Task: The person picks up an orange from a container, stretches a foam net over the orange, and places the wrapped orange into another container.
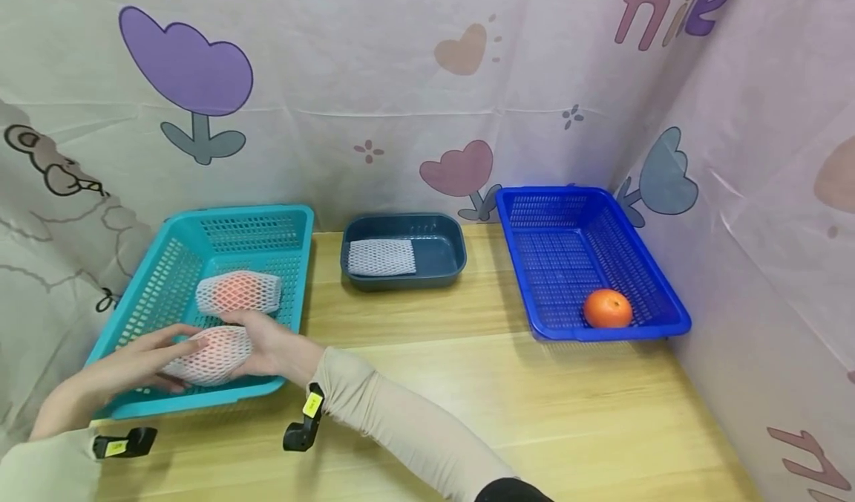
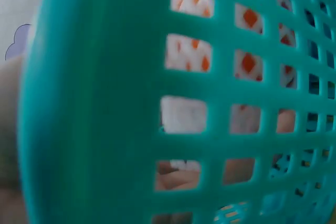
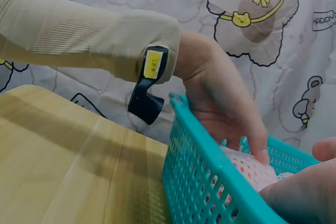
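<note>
Inside the teal basket (image 1: 303,264), two orange fruits lie in white foam net sleeves. My left hand (image 1: 127,364) holds the left end of the nearer netted orange (image 1: 217,353), its thumb on top. At the other end my right hand (image 1: 267,342) grips the same sleeve, with its palm side hidden from the head view. Just behind it rests the second netted orange (image 1: 239,292). In the right wrist view, the right hand (image 3: 226,98) reaches over the rim of the basket (image 3: 210,153). The left wrist view sees netting (image 2: 191,53) through the basket wall.
A dark blue-grey tray (image 1: 441,253) with a flat white foam net (image 1: 381,257) stands at the back middle. On the right, a blue basket (image 1: 548,279) contains a bare orange (image 1: 608,309). A patterned cloth (image 1: 374,64) hangs behind the wooden table (image 1: 427,338).
</note>
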### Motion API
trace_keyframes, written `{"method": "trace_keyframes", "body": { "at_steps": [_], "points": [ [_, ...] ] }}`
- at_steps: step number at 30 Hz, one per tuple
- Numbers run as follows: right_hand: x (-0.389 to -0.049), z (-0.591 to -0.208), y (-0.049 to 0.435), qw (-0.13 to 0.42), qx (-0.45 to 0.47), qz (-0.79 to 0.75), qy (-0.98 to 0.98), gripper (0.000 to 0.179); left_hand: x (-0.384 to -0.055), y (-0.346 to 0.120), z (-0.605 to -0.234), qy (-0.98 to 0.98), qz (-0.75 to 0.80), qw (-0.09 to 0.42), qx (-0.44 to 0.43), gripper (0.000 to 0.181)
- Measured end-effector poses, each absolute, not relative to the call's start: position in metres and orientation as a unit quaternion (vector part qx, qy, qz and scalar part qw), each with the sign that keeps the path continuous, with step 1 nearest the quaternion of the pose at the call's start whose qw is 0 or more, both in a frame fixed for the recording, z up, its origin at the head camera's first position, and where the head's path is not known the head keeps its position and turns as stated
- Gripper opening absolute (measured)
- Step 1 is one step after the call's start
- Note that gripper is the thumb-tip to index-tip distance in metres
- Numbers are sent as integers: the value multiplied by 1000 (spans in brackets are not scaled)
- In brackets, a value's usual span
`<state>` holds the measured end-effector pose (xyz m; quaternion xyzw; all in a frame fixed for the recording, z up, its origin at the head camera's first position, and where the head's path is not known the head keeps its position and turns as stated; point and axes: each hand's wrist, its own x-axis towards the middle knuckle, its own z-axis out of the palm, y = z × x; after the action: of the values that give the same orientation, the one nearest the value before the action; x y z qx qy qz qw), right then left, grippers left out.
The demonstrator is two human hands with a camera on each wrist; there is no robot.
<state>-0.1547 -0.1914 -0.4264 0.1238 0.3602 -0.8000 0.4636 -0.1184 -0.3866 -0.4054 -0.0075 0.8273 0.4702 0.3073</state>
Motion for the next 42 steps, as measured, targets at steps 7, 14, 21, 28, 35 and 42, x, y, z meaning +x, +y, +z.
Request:
{"method": "trace_keyframes", "body": {
  "at_steps": [7, 14, 21, 28, 35, 42],
  "points": [
    [-160, -431, -194, 466, 136, -795, 364, 37, -122, -383, -406, 841, 456, 292, -15, 70],
    [-154, -417, -185, 456, 100, -785, 407, 39, -122, -374, -402, 862, 413, 294, -12, 81],
    [-141, -397, -175, 409, 67, -744, 524, 58, -122, -366, -400, 908, 327, 263, 14, 85],
    [-126, -366, -155, 411, 21, -672, 616, 72, -119, -353, -380, 965, 219, 132, 51, 71],
    [-128, -336, -110, 355, -25, -684, 636, 53, -98, -285, -337, 980, 153, -125, 14, 40],
    [-159, -306, -35, 223, -238, -617, 716, 23, -108, -205, -309, 916, 225, -321, 86, 18]
  ]
}}
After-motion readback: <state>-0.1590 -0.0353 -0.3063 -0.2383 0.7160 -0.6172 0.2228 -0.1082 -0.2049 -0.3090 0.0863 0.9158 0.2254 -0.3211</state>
